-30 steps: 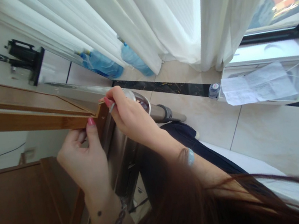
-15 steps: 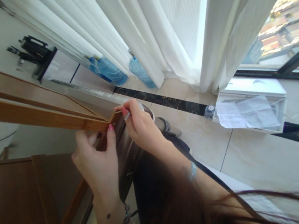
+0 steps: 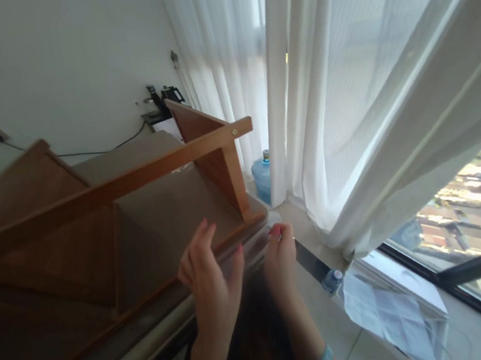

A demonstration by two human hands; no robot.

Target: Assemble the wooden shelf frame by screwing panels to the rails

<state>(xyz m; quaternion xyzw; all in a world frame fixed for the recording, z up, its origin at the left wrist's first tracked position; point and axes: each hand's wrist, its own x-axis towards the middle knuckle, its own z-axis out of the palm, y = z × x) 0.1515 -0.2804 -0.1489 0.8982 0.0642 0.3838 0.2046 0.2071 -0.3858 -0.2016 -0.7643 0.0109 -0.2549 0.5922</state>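
Observation:
A brown wooden frame (image 3: 155,169) with panels lies on a table with a pale, shiny edge. A metal fastener head shows near the end of its upper rail. Below the upright post (image 3: 235,181), my left hand (image 3: 208,272) is raised off the wood, fingers apart and nothing in them. To its right, beyond the table corner, my right hand (image 3: 281,259) is closed in a pinch with the thumb against the fingers. A tiny bright glint shows at its fingertips, too small and blurred to name.
White curtains (image 3: 323,97) hang beside the window. A blue water jug (image 3: 263,179) stands on the floor behind the table. A small bottle (image 3: 332,280) and a white box (image 3: 434,301) with creased paper (image 3: 384,310) are at the right. A black kettle (image 3: 172,94) stands at the back.
Both hands have come away from the wooden joint they were gripping; the left has opened. My view has lifted and turned, so more of the frame and wall shows.

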